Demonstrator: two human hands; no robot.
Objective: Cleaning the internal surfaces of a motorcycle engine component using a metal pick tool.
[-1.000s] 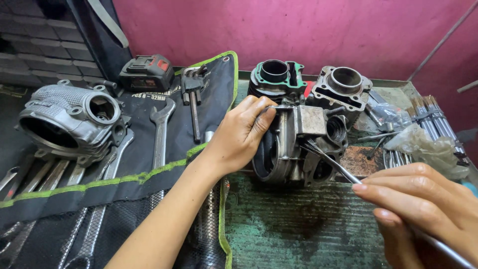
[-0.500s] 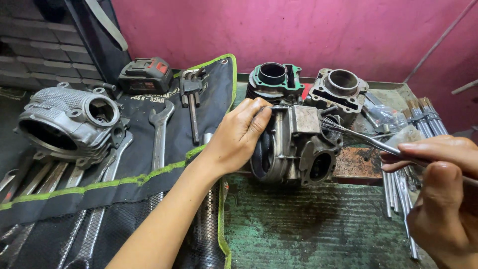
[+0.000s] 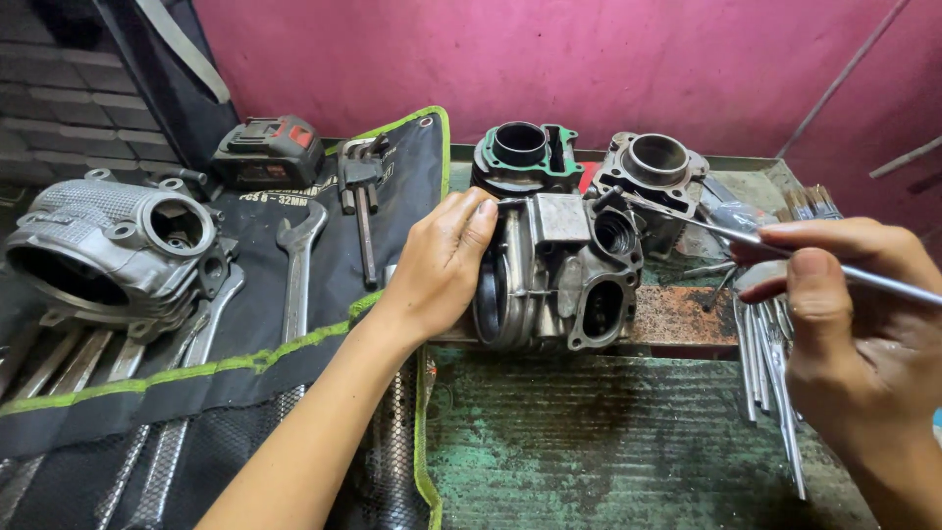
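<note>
A grey metal engine cylinder head [image 3: 569, 270] stands on its side on a rusty block at the middle of the bench. My left hand [image 3: 442, 260] grips its left side, fingers curled over the top edge. My right hand [image 3: 849, 314] holds a thin metal rod tool [image 3: 726, 233] like a pen; its tip reaches the top right of the cylinder head near a round port.
A black and green tool roll [image 3: 245, 324] with wrenches lies at left, bearing a larger grey engine head [image 3: 108, 250] and a battery pack [image 3: 267, 150]. Two cylinder blocks, one dark [image 3: 520, 157] and one grey [image 3: 653, 167], stand behind. Loose metal rods [image 3: 765, 363] lie at right.
My right hand has lifted and swung to the right, raising the rod's tip from the lower face of the cylinder head to its top right. My left hand stays put.
</note>
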